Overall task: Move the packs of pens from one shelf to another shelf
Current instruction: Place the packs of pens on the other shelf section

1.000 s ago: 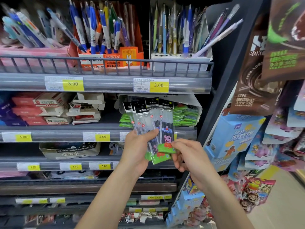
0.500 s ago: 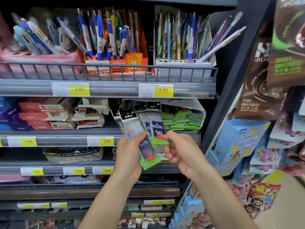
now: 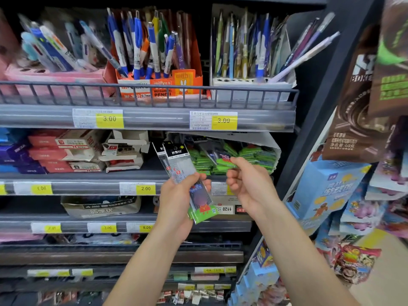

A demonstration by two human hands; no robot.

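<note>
Your left hand (image 3: pixel 176 202) is wrapped round a small stack of pen packs (image 3: pixel 187 182), gripped mid-length, just below-left of the white display box (image 3: pixel 260 141). Long axis runs steeply, black headers up-left, green ends down-right. Your right hand (image 3: pixel 247 184) pinches a green-edged pack (image 3: pixel 223 162) at the box's mouth, fingers curled, w/ more packs behind it. The right hand is nearer the box, so I'd judge it does the next pull.
</note>
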